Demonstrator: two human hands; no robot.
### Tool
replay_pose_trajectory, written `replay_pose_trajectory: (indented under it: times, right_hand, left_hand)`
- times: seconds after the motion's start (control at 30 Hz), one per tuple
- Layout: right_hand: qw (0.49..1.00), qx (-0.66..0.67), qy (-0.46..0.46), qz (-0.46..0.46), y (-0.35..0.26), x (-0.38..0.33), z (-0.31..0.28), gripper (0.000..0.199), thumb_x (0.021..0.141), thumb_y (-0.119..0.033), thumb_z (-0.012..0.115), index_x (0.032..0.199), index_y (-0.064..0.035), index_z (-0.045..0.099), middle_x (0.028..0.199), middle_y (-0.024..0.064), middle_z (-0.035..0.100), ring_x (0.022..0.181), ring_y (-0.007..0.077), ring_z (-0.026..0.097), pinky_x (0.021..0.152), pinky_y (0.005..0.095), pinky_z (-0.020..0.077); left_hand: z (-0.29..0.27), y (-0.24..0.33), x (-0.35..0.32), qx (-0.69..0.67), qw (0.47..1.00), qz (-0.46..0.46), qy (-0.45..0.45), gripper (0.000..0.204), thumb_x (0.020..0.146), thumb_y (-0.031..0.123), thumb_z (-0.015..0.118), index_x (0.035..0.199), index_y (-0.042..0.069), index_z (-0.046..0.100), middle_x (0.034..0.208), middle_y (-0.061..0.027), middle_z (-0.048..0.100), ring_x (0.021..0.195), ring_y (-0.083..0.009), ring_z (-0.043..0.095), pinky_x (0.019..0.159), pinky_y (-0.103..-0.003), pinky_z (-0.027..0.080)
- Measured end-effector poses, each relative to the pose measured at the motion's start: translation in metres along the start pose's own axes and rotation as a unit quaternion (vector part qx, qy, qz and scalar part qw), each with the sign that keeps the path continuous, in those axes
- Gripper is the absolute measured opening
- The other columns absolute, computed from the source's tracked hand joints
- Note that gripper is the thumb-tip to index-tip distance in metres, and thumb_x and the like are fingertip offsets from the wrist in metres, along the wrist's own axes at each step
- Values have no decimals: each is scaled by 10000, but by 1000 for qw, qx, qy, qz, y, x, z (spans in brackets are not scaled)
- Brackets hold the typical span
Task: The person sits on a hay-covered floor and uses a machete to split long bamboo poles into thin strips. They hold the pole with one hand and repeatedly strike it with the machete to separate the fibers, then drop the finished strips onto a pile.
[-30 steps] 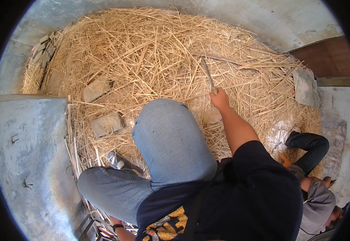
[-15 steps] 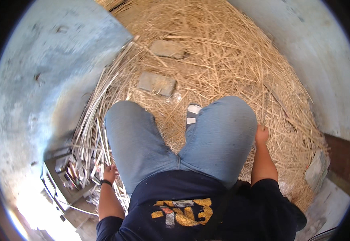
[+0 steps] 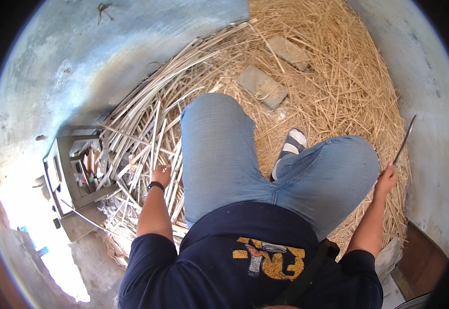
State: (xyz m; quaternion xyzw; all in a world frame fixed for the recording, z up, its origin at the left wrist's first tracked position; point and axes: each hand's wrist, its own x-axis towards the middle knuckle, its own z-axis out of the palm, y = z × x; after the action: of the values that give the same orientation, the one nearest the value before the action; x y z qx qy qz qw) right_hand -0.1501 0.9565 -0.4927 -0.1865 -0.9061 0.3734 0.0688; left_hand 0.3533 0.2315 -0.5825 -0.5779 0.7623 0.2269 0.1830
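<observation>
The right hand (image 3: 386, 179) is closed in a fist around the lower end of a thin, dark blade (image 3: 404, 139), a long narrow tool whose long axis runs up and slightly outward from the hand, tip pointing away from the body toward the pale wall (image 3: 430, 92). The blade stands clear of the straw (image 3: 338, 77), which spreads out ahead of the hand and to its inner side. The left hand (image 3: 161, 175), with a black band at its wrist, reaches down to a heap of pale split cane strips (image 3: 147, 129); the fingers curl loosely onto the strips, though whether they actually grip one cannot be told. The strips lie fanned ahead of and around that hand, mostly running away from it. Just outward of the left hand sits a small grey box (image 3: 75, 170) with odds and ends in it. Between the two hands are the person's knees in blue jeans, and beyond them two flat grey stones (image 3: 262, 86) lie on the straw.
</observation>
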Motion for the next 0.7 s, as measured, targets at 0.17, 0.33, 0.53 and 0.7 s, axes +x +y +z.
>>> replay_pose_trajectory:
  times: [0.17, 0.33, 0.53, 0.7]
  right_hand:
    - [989, 127, -13, -74, -149, 11, 22, 472, 980, -521, 644, 909, -57, 596, 667, 11, 518, 520, 105, 464, 479, 259, 366]
    - [956, 237, -113, -133, -293, -14, 50, 410, 971, -442, 691, 1047, -44, 628, 752, 1, 542, 599, 93, 490, 532, 232, 385]
    - [907, 301, -280, -95, -379, -54, 118, 395, 960, -407, 713, 1099, -48, 626, 768, -7, 529, 600, 86, 460, 552, 235, 379]
    - [942, 100, -300, -110, -368, -73, 149, 350, 963, -423, 705, 999, -89, 605, 747, -12, 527, 593, 80, 459, 544, 232, 376]
  left_hand:
    - [21, -21, 23, -19, 998, -55, -33, 605, 912, 577, 618, 1327, 137, 618, 1385, -344, 527, 1292, -475, 532, 1105, -524, 421]
    - [41, -14, 18, -14, 998, -66, -19, 670, 897, 495, 686, 1421, 114, 514, 1530, -312, 375, 1358, -466, 470, 1133, -510, 409]
    - [48, 12, 3, 24, 995, -77, -62, 788, 901, 461, 693, 1523, 90, 382, 1566, -246, 348, 1379, -447, 460, 1151, -495, 407]
    - [30, 43, -6, 68, 988, -115, -78, 738, 901, 447, 707, 1503, 136, 416, 1505, -172, 412, 1368, -390, 492, 1120, -541, 422]
